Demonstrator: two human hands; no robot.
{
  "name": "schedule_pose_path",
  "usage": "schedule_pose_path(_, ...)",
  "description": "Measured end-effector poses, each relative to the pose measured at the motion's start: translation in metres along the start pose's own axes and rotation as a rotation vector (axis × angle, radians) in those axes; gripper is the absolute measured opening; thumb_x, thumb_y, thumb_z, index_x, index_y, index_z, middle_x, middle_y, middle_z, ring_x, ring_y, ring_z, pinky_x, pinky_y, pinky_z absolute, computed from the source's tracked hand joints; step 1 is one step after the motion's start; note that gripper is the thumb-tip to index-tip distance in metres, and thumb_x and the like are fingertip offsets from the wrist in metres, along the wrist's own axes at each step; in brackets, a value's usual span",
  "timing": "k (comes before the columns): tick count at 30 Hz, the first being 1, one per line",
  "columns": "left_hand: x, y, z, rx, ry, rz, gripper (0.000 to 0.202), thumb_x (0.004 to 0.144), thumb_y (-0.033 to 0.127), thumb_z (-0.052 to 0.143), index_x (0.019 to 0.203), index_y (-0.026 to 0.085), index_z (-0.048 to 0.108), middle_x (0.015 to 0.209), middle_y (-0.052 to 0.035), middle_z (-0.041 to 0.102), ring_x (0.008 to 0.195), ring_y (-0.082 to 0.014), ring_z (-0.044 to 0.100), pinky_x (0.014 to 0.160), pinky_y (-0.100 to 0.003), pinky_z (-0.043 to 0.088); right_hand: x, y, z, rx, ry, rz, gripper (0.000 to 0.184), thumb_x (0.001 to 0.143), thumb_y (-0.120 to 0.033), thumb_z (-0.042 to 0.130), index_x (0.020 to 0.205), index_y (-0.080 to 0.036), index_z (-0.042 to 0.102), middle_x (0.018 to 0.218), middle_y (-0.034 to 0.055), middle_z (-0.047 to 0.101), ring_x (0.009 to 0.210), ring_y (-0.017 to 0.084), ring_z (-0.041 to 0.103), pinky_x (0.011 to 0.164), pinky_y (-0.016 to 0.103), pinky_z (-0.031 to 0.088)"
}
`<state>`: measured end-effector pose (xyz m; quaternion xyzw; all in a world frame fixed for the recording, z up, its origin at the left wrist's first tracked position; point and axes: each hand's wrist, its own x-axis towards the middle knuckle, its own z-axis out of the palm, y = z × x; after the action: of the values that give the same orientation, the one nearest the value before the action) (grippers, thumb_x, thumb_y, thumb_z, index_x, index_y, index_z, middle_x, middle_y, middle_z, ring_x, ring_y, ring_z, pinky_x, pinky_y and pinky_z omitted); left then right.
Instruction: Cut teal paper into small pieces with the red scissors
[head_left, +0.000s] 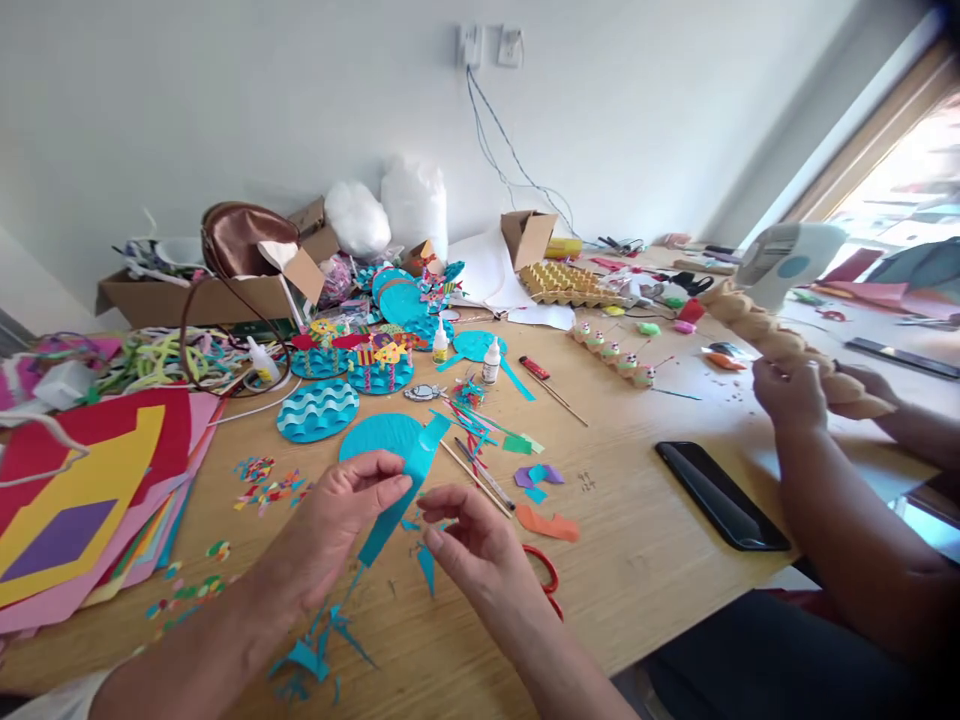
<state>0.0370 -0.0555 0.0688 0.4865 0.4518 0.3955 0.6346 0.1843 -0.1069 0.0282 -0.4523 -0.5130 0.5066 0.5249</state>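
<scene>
My left hand (341, 515) pinches a long strip of turquoise paper (405, 485) that hangs down and to the left over the wooden table (637, 560). My right hand (469, 545) is just to the right of the strip, fingers curled with thumb and forefinger close together near its edge; whether it grips anything I cannot make out. A turquoise paper disc (379, 435) lies just behind the strip. Turquoise scraps (315, 650) lie below my left wrist. Red-handled scissors (546, 570) are partly hidden under my right hand.
Another person's hands (791, 395) at the right hold a tan braided piece (787, 345). A black phone (720, 495) lies near them. Coloured paper sheets (82, 500) are stacked at left. Finished blue paper crafts (319, 410), glue bottles (491, 360), sticks and cardboard boxes (217, 290) crowd the back.
</scene>
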Motion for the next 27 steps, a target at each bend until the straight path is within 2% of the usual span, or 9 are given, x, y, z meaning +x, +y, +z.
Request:
schedule_pose_path(2, -0.002, -0.003, 0.007, 0.007, 0.009, 0.084, 0.015, 0.062, 0.033, 0.069, 0.068, 0.019, 0.065, 0.067, 0.0017, 0.06, 0.072, -0.0164, 0.054, 0.071, -0.027, 0.044, 0.008, -0.008, 0.006, 0.089, 0.029, -0.023, 0.023, 0.071, -0.032, 0.063, 0.088, -0.018, 0.057, 0.089, 0.0049, 0.059, 0.081, 0.016, 0.054, 0.066, 0.026, 0.043)
schedule_pose_path(5, -0.003, -0.008, 0.014, -0.024, 0.055, 0.185, 0.011, 0.063, 0.03, 0.068, 0.067, 0.02, 0.064, 0.069, 0.002, 0.06, 0.075, -0.017, 0.053, 0.075, -0.027, 0.043, 0.014, -0.016, 0.015, 0.22, 0.054, -0.023, 0.027, 0.067, -0.038, 0.067, 0.081, -0.018, 0.054, 0.078, 0.0018, 0.057, 0.07, 0.014, 0.052, 0.062, 0.025, 0.042)
schedule_pose_path(12, -0.005, -0.015, 0.017, -0.055, 0.051, 0.265, 0.008, 0.07, 0.027, 0.065, 0.074, 0.02, 0.064, 0.073, 0.0017, 0.058, 0.078, -0.016, 0.053, 0.078, -0.027, 0.042, 0.02, -0.021, 0.023, 0.344, 0.145, -0.036, 0.024, 0.066, -0.035, 0.069, 0.07, -0.018, 0.052, 0.066, -0.0023, 0.05, 0.063, 0.01, 0.044, 0.058, 0.021, 0.037)
schedule_pose_path(18, -0.01, -0.007, 0.016, -0.047, 0.091, 0.245, 0.018, 0.065, 0.029, 0.068, 0.079, 0.019, 0.062, 0.076, 0.0004, 0.061, 0.076, -0.0162, 0.054, 0.07, -0.025, 0.043, 0.023, -0.021, 0.019, 0.269, 0.083, -0.055, 0.024, 0.068, -0.037, 0.066, 0.069, -0.018, 0.051, 0.063, -0.0027, 0.048, 0.059, 0.01, 0.043, 0.053, 0.021, 0.035)
schedule_pose_path(23, -0.014, -0.002, 0.012, -0.167, -0.025, 0.169, 0.024, 0.068, 0.03, 0.063, 0.089, 0.019, 0.058, 0.089, -0.0046, 0.064, 0.085, -0.019, 0.056, 0.073, -0.028, 0.043, 0.024, -0.02, 0.016, 0.206, -0.026, -0.023, 0.025, 0.069, -0.037, 0.064, 0.07, -0.018, 0.049, 0.06, -0.0035, 0.047, 0.057, 0.01, 0.043, 0.052, 0.022, 0.034)
schedule_pose_path(27, -0.014, -0.003, 0.011, -0.166, -0.01, 0.161, 0.022, 0.067, 0.024, 0.062, 0.088, 0.02, 0.056, 0.094, -0.0043, 0.064, 0.091, -0.0197, 0.056, 0.077, -0.028, 0.042, 0.025, -0.021, 0.018, 0.158, -0.04, 0.013, 0.024, 0.068, -0.036, 0.063, 0.071, -0.018, 0.048, 0.059, -0.005, 0.044, 0.054, 0.008, 0.04, 0.051, 0.021, 0.032)
